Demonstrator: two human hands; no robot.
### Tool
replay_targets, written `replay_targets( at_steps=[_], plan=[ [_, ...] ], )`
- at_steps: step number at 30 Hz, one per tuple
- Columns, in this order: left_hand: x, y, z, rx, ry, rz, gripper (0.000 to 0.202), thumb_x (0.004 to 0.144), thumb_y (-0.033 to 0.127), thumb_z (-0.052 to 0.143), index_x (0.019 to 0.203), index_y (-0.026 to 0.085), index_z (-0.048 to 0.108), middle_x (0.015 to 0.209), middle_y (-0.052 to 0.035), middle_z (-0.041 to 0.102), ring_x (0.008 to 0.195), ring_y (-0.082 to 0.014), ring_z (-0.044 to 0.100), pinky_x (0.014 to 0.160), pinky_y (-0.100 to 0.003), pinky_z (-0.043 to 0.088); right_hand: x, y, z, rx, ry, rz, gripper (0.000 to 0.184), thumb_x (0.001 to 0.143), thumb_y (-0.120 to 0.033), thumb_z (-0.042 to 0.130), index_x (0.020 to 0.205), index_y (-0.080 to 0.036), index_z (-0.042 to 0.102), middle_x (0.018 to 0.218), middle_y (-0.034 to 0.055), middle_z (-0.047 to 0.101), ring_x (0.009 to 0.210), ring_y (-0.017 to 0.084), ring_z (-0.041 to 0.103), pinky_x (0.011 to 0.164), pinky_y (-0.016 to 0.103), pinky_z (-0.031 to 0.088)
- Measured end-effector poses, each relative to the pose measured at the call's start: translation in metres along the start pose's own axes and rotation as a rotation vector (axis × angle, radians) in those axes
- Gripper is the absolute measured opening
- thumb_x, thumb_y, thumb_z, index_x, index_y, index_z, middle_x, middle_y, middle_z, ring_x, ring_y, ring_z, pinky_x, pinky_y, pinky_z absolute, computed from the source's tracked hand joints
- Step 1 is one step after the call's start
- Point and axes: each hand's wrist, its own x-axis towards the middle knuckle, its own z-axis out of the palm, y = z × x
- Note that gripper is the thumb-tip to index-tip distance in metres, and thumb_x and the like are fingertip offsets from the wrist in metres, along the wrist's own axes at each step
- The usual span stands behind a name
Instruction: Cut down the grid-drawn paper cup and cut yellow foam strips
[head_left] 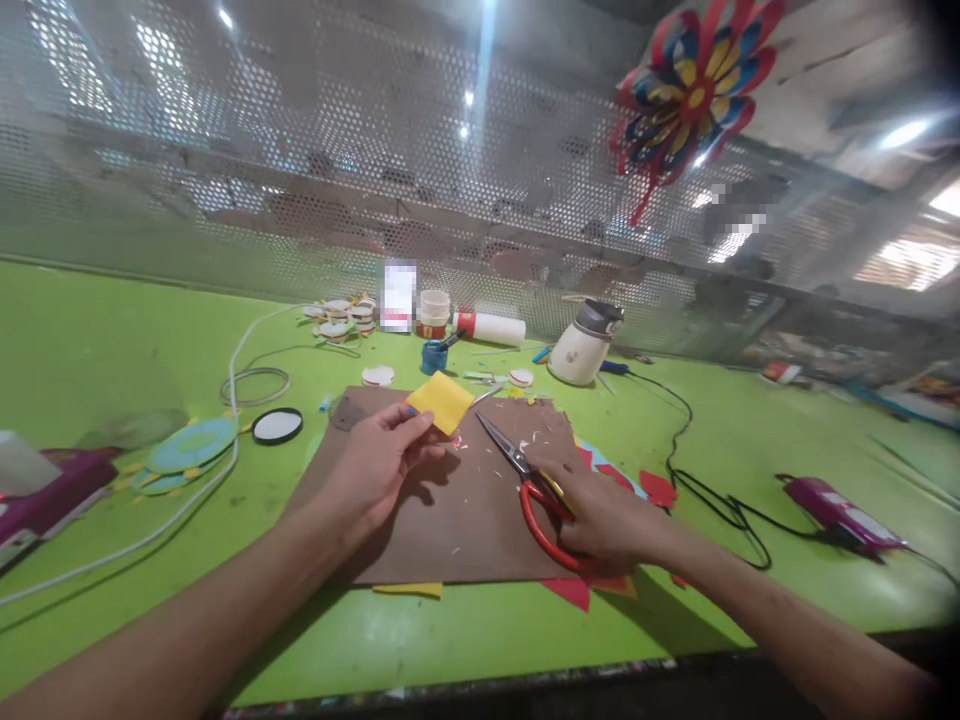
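My left hand (394, 450) pinches a square of yellow paper (442, 402) between thumb and fingers, above a brown board (450, 520). My right hand (600, 505) is closed on scissors with red handles (536, 530). Their metal blades (502, 440) point toward the yellow paper, apart from it. A thin yellow-and-dark strip shows by the right fingers; I cannot tell what it is. Small paper scraps lie scattered over the board. Red paper pieces (566, 592) stick out from under its front right edge, and a yellow strip (409, 590) from its front edge.
Behind the board stand a blue pot (433, 357), paper cups (434, 312), a white roll (499, 329) and a white kettle-like jug (579, 350). Purple power strips (844, 515) with cables lie on both sides. A black-rimmed disc (277, 427) and blue paper rings (191, 446) lie left.
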Motion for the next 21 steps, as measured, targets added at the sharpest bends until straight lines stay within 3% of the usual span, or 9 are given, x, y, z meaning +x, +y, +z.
replay_targets(
  at_steps=[2, 6, 11, 15, 17, 21],
  plan=[
    [0.000, 0.001, 0.001, -0.011, 0.017, 0.016, 0.006, 0.079, 0.008, 0.072, 0.078, 0.013, 0.072, 0.077, -0.0045, 0.073, 0.061, -0.0110, 0.067, 0.054, -0.017, 0.054, 0.011, 0.002, -0.004, 0.013, -0.026, 0.018, 0.070, 0.074, -0.017, 0.072, 0.140, -0.020, 0.051, 0.121, 0.0149, 0.065, 0.097, 0.030, 0.066, 0.075, 0.040, 0.051],
    [0.002, 0.008, -0.001, -0.041, 0.059, 0.051, 0.007, 0.075, 0.007, 0.075, 0.075, 0.012, 0.070, 0.073, -0.0032, 0.071, 0.057, -0.0089, 0.063, 0.051, -0.016, 0.054, 0.015, -0.003, -0.019, 0.095, -0.034, 0.000, 0.028, 0.084, -0.028, 0.065, 0.109, -0.016, 0.066, 0.097, 0.0091, 0.074, 0.086, 0.025, 0.069, 0.075, 0.036, 0.053],
    [0.006, 0.019, -0.005, -0.085, 0.106, 0.113, 0.005, 0.074, 0.007, 0.074, 0.075, 0.012, 0.072, 0.076, -0.0034, 0.071, 0.061, -0.0093, 0.064, 0.052, -0.015, 0.053, -0.012, -0.020, -0.022, 0.185, 0.012, -0.148, 0.038, 0.087, -0.038, 0.055, 0.121, -0.021, 0.058, 0.119, 0.0105, 0.068, 0.107, 0.027, 0.064, 0.092, 0.038, 0.049],
    [0.009, 0.024, -0.007, -0.080, 0.128, 0.129, 0.005, 0.075, 0.009, 0.073, 0.079, 0.012, 0.074, 0.082, -0.0052, 0.073, 0.067, -0.0110, 0.066, 0.054, -0.017, 0.054, -0.014, -0.027, -0.014, 0.453, -0.022, -0.225, 0.030, 0.087, -0.031, 0.055, 0.116, -0.024, 0.055, 0.100, 0.0055, 0.069, 0.092, 0.025, 0.066, 0.083, 0.036, 0.052],
    [0.008, 0.023, -0.007, -0.065, 0.131, 0.121, 0.005, 0.076, 0.008, 0.073, 0.079, 0.012, 0.075, 0.082, -0.0055, 0.074, 0.067, -0.0110, 0.066, 0.054, -0.016, 0.053, -0.008, -0.030, -0.011, 0.545, -0.027, -0.204, 0.028, 0.087, -0.032, 0.058, 0.114, -0.025, 0.055, 0.100, 0.0047, 0.069, 0.095, 0.025, 0.065, 0.085, 0.036, 0.051],
    [0.005, 0.018, -0.005, -0.019, 0.118, 0.056, 0.006, 0.078, 0.008, 0.071, 0.074, 0.011, 0.074, 0.071, -0.0052, 0.072, 0.061, -0.0102, 0.064, 0.051, -0.015, 0.051, 0.002, -0.038, -0.005, 0.473, 0.009, -0.118, 0.027, 0.082, -0.037, 0.064, 0.106, -0.024, 0.059, 0.095, 0.0036, 0.067, 0.089, 0.025, 0.062, 0.079, 0.036, 0.049]
  ],
)
